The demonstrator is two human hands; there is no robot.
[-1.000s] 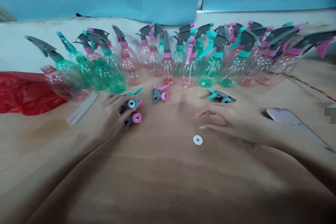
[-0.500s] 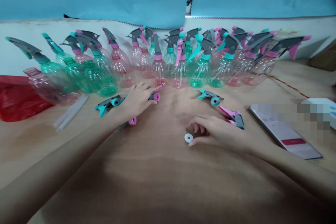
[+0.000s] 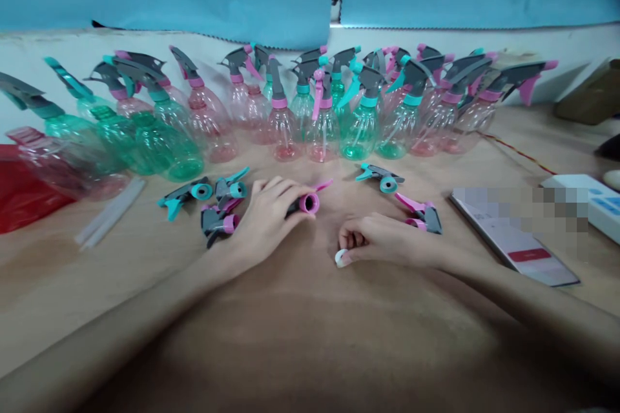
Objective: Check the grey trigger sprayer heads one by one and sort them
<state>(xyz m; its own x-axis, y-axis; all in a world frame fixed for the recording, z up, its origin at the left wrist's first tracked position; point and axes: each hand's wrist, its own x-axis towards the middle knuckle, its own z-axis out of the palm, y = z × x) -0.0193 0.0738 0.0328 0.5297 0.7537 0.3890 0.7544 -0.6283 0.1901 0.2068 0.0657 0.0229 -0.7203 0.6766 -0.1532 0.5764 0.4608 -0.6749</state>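
Note:
My left hand (image 3: 272, 211) is closed around a grey and pink spray trigger head (image 3: 309, 204), whose open pink collar faces me. Low over the table, my right hand (image 3: 371, 240) pinches a small white washer (image 3: 340, 256) between thumb and fingers. Left of my left hand lie two teal and grey trigger heads (image 3: 186, 195) and a pink and grey trigger head (image 3: 217, 222). Beyond my right hand rest another teal trigger head (image 3: 381, 176) and a pink one (image 3: 420, 213).
A crowd of pink and green spray bottles (image 3: 360, 132) lines the back of the table, several without heads. At left are white tubes (image 3: 110, 214) and a red bag (image 3: 29, 190). A phone (image 3: 516, 237) and a white device with blue buttons (image 3: 588, 200) lie at right.
My left hand has lifted the pink trigger head and brought it rightward, nearer my right hand. The washer, flat beside my right fingertips before, is now tilted up in their pinch. The view has shifted slightly.

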